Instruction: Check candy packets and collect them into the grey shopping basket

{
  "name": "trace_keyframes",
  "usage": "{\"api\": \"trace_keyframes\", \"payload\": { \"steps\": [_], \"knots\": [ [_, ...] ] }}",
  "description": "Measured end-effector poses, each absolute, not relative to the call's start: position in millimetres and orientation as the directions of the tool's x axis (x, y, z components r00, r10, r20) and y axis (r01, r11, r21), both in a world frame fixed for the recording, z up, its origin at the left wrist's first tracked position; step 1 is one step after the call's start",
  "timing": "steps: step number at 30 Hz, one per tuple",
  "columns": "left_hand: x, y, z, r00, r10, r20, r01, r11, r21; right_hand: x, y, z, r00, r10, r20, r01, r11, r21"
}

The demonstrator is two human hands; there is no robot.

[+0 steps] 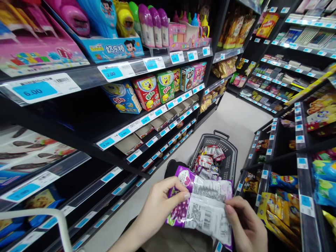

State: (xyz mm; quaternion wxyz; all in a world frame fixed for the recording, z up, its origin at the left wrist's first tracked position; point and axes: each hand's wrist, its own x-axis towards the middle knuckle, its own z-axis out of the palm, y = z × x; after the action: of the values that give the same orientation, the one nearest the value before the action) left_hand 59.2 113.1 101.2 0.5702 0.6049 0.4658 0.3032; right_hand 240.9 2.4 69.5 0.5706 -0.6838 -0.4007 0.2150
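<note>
Closest to me, my left hand point(157, 206) and right hand point(246, 227) both pinch a purple snack packet point(202, 206), fingers closed on its edges, back label turned up. I judge it as not yet placed: it hangs above the floor, short of the black basket point(231, 154) just beyond. That basket already holds several wrapped snacks point(208, 162), so some picking looks done. Farther off, shelves point(147, 122) of boxed sweets line the left, and chip bags point(283, 182) sit on the right.
</note>
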Motion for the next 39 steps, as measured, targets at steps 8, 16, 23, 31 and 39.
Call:
{"api": "trace_keyframes", "payload": {
  "steps": [8,16,23,31,39],
  "knots": [
    [45.8,121.6,93.7,0.719,0.592,-0.364,-0.234,0.699,0.675,268.0,3.1,70.7,0.437,0.899,-0.031,-0.043,-0.013,-0.999],
    [46.5,121.2,95.4,0.535,0.779,-0.328,0.142,0.3,0.944,259.6,1.5,53.3,0.603,0.796,0.062,0.127,-0.019,-0.992],
    [49.8,121.9,98.4,0.512,0.789,-0.339,0.278,0.222,0.935,254.9,1.7,54.3,0.562,0.812,-0.156,-0.037,-0.163,-0.986],
    [62.0,122.3,81.4,0.413,0.847,-0.335,0.308,0.216,0.926,236.5,-1.3,60.3,0.575,0.816,-0.061,0.081,-0.131,-0.988],
    [72.3,82.3,66.9,0.751,0.647,-0.134,-0.202,0.418,0.886,195.2,26.6,65.9,0.073,0.788,0.612,0.762,0.352,-0.543]
  ]
}}
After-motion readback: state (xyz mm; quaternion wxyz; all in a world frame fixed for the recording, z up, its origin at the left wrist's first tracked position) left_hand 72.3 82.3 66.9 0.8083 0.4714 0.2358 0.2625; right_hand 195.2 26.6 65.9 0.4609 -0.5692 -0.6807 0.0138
